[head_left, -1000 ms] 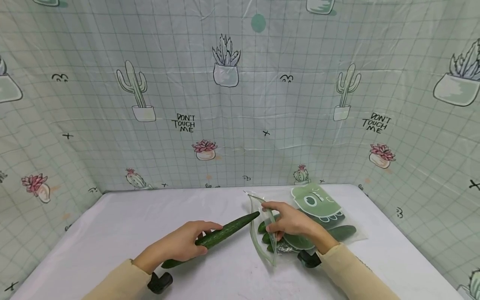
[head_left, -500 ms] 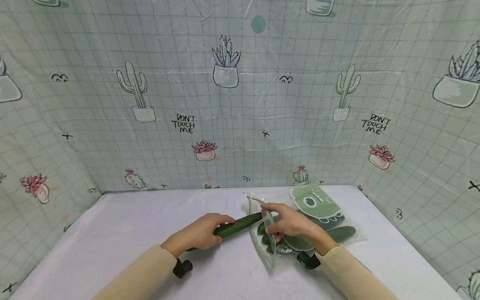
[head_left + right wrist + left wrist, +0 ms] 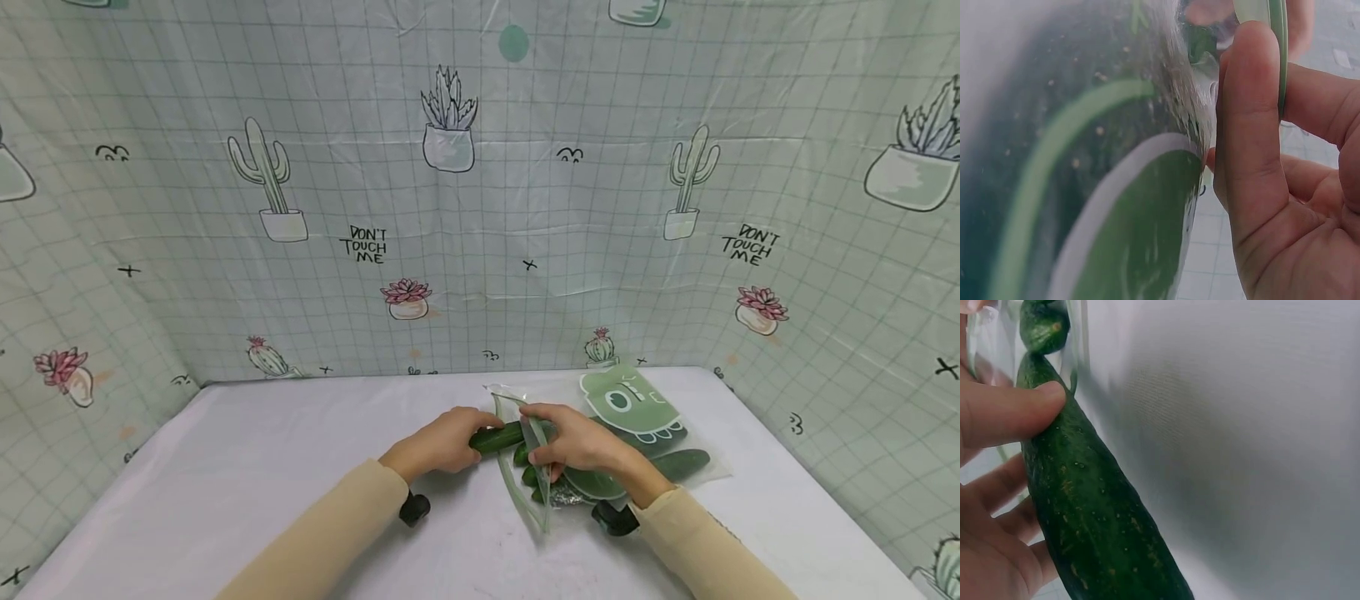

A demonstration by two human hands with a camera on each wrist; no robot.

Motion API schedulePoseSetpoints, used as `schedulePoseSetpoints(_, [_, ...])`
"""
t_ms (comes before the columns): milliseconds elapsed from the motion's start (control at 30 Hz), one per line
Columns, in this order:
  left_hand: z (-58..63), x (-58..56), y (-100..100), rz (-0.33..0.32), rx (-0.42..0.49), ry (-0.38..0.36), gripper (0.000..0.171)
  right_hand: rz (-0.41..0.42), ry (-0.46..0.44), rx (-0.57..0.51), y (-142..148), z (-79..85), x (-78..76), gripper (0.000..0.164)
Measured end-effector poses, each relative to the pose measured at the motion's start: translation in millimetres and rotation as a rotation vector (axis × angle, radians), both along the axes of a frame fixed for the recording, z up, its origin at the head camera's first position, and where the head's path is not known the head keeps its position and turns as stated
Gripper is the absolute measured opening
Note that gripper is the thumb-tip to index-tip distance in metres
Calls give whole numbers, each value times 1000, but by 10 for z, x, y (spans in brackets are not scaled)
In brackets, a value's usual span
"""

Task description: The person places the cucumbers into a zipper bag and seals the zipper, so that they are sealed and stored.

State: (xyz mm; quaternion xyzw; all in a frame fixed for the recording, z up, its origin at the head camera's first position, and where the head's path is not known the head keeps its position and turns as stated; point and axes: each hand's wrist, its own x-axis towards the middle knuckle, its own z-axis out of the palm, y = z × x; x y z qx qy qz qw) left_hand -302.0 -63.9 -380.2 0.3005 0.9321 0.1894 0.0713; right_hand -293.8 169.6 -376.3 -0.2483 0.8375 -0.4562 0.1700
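Green cucumber (image 3: 495, 439) gripped in left hand (image 3: 446, 442), thumb and fingers on either side. Shifted right over last second together with that hand: front end then only at mouth of plastic bag (image 3: 633, 408), now past mouth edge, tip hidden near right hand (image 3: 573, 439). Little changed: right hand, pinching green strip (image 3: 1283, 62) at bag's mouth; bag on worktop (image 3: 300, 467), other cucumbers (image 3: 678, 465) inside. Judged: insertion begun, not complete, good length still outside. Left wrist view: tip meeting or overlapping another cucumber's end; cannot tell which.

Head looks forward, down; wrist views (closer) share the bag (image 3: 633, 408).
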Motion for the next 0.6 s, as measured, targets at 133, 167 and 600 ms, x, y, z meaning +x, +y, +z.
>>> schedulePoseSetpoints(133, [-15,-61,62,-3,14,-8,54,-9,-1,24,-2,-10,-5,72])
schedulePoseSetpoints(167, [-25,-77,72,-6,20,-10,54,-10,-1,28,-1,-12,-6,72])
schedulePoseSetpoints(600, [-101,-96,-24,-6,5,-27,52,-1,-5,19,-11,-17,-11,72])
